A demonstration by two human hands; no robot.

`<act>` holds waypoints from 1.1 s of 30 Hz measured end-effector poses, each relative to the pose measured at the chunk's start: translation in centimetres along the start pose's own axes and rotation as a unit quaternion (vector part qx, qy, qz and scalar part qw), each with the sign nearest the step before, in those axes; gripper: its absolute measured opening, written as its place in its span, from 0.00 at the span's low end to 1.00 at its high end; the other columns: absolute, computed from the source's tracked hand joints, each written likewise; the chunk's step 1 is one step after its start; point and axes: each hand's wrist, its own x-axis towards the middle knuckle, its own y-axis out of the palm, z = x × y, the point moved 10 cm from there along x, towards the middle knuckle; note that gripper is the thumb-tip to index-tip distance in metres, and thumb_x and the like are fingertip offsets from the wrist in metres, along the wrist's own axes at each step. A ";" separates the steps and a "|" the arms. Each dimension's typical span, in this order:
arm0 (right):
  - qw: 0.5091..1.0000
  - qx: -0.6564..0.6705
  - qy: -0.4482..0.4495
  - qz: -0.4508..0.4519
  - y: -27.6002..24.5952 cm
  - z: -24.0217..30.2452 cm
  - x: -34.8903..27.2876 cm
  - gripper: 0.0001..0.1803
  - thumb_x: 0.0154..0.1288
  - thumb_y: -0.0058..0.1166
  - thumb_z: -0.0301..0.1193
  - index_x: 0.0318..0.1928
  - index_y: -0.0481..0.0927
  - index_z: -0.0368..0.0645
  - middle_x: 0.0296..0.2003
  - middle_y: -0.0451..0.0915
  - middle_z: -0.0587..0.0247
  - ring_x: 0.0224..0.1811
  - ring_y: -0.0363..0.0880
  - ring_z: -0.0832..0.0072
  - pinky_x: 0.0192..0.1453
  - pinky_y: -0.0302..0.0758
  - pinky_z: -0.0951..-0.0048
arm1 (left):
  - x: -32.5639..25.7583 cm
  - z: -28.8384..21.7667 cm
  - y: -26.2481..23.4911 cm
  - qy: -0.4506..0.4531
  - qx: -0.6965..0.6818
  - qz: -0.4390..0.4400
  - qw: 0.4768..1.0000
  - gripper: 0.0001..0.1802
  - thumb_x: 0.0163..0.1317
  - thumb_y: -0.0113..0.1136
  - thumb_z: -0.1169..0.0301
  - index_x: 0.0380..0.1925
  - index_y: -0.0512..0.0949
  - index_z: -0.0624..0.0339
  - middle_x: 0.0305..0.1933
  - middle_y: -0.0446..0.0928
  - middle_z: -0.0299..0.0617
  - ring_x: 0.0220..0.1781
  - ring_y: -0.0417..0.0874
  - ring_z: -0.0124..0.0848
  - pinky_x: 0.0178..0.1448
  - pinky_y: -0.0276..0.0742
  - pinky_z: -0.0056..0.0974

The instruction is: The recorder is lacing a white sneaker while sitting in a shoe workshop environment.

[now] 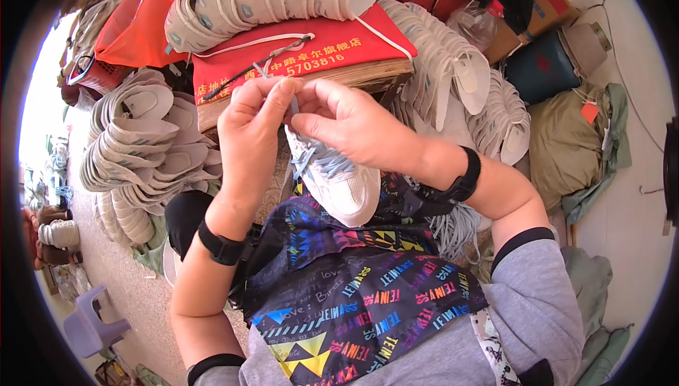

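Observation:
A white shoe [348, 191] with pale blue-grey laces rests toe toward me over my lap. Just above its tongue end, my left hand [256, 114] and my right hand [353, 119] meet with their fingertips close together. Both are closed in a pinch on a blue-grey shoelace [294, 107], part of which shows between the thumbs. My fingers hide the exact grip. Beyond the fingertips, a thin dark tool [244, 75] with a white cord lies across the red cloth [304, 52].
Nested stacks of pale shoe pieces lie atop the red-covered wooden stand [304, 88], at its left [134, 138] and its right [442, 61]. Loose grey laces [458, 230] hang near my right elbow. A purple stool [95, 322] stands at lower left.

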 end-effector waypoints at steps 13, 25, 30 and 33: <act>0.926 0.193 0.095 -0.309 -19.7 -8.8 -3.4 0.06 0.64 0.57 0.30 0.37 0.81 0.40 0.24 0.72 0.74 0.20 0.67 0.88 0.24 0.70 0.80 | -4.0 9.6 -13.8 -0.215 -0.077 -0.149 0.962 0.12 0.72 0.54 0.66 0.45 0.80 0.63 0.31 0.73 0.30 0.23 0.61 0.14 0.27 0.58 0.23; 0.945 -0.321 0.047 -0.037 -9.0 -6.3 -3.9 0.10 0.65 0.58 0.33 0.37 0.81 0.39 0.30 0.79 0.64 0.32 0.77 0.79 0.40 0.74 0.75 | -3.5 9.0 -6.4 -0.147 0.050 -0.002 0.988 0.11 0.71 0.51 0.74 0.51 0.73 0.64 0.40 0.84 0.42 0.23 0.70 0.16 0.29 0.67 0.23; 0.927 -0.368 0.067 -0.030 -8.9 -6.1 -3.9 0.10 0.63 0.57 0.36 0.36 0.82 0.42 0.30 0.81 0.60 0.32 0.80 0.69 0.38 0.75 0.69 | -4.5 10.9 -4.2 -0.179 0.053 0.036 0.982 0.06 0.71 0.53 0.71 0.42 0.76 0.61 0.38 0.84 0.39 0.25 0.71 0.17 0.31 0.67 0.23; 0.916 -0.390 0.096 -0.015 -8.8 -6.1 -3.7 0.08 0.63 0.58 0.33 0.35 0.82 0.40 0.28 0.80 0.63 0.31 0.78 0.77 0.39 0.74 0.74 | -4.8 11.2 -4.2 -0.186 0.057 0.027 0.980 0.06 0.70 0.55 0.71 0.41 0.76 0.61 0.36 0.83 0.37 0.25 0.70 0.17 0.30 0.66 0.23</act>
